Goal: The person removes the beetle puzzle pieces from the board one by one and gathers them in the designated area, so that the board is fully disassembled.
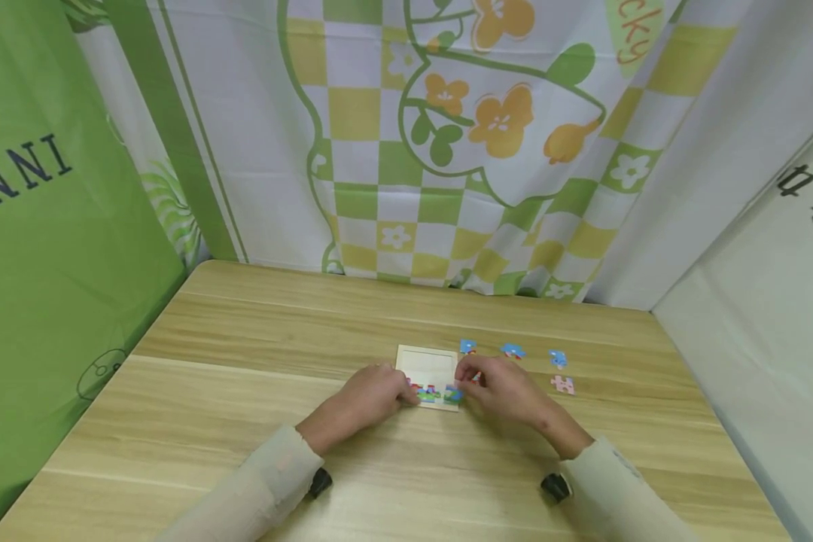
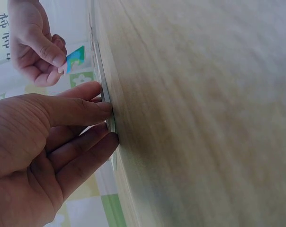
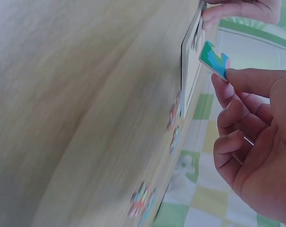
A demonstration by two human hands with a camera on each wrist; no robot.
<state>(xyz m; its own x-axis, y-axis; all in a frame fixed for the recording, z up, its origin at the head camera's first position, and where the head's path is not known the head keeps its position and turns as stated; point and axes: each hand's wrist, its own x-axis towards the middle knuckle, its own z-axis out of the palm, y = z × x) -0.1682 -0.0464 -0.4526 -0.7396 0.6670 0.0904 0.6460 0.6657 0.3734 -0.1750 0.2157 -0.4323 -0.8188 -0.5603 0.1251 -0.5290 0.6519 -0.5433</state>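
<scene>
A small square wooden puzzle tray point(image 1: 401, 360) lies on the table, with several colourful pieces point(image 1: 425, 394) set along its near side. My left hand point(image 1: 374, 393) holds the tray by its near left corner, thumb and fingertips right at the edge in the left wrist view. Between thumb and index finger, my right hand point(image 1: 508, 388) pinches a blue and green jigsaw piece point(image 3: 214, 60), tilted over the tray's near right corner. In the right wrist view its other fingers curl beneath without anything in them. The tray's left near corner is partly hidden by the left hand.
Loose jigsaw pieces lie to the tray's right: blue ones point(image 1: 513, 351) along the back and a pink one point(image 1: 563, 385) nearer. Another sits partly behind the right hand. A patterned curtain point(image 1: 393, 203) hangs behind the wooden table point(image 1: 244, 421).
</scene>
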